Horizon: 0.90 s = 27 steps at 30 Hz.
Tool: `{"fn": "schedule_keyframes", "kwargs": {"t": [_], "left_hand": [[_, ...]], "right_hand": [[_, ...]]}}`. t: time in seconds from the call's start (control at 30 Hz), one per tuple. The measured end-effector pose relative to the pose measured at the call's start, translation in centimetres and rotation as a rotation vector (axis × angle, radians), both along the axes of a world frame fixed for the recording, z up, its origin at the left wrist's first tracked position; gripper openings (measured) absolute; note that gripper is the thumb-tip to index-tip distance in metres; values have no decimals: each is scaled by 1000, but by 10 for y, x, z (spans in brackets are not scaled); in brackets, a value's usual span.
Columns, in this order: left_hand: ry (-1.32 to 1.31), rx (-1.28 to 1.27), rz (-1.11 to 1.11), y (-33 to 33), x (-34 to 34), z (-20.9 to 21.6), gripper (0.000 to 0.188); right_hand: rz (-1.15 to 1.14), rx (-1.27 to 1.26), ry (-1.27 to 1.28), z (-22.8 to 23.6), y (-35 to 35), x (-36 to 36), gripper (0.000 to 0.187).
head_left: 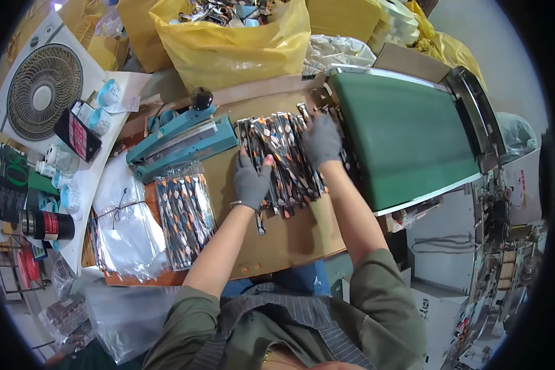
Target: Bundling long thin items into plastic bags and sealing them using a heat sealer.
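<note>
A loose pile of slim black stick packets with orange and white patterns lies on a cardboard sheet. My left hand, in a grey glove with bare fingertips, rests along the pile's left edge. Its thumb and forefinger are spread apart on the packets. At the pile's upper right, my right hand in a matching glove touches the packets. Its fingers are blurred and partly hidden, so their grip does not show. One packet sticks out below the rest.
A teal bar sealer stands left of the pile, behind a clear bag of packets and a stack of clear plastic bags. A green conveyor belt borders the right. Beyond stands a yellow-lined bin; a fan is far left.
</note>
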<state>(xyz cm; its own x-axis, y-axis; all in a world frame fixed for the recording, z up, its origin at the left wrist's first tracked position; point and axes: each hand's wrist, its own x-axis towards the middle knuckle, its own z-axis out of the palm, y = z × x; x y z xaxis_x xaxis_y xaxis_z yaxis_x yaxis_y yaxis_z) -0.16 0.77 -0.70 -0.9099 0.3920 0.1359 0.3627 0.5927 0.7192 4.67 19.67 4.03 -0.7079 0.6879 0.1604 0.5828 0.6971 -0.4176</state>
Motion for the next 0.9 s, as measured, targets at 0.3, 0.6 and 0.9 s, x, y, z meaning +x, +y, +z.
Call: {"fn": "schedule_keyframes", "kwargs": {"t": [0.3,0.6,0.9], "left_hand": [[86,-7,-10,-40,15,-8,74],[179,-33,-102,-74,14,-11,63],[-217,441,-187,-93,45,66,32]], "right_hand": [[18,341,61,-59,-42,44,39],[-172,79,-158,-43,9,59,29],[72,-600,373,31,-70,76,21]]}}
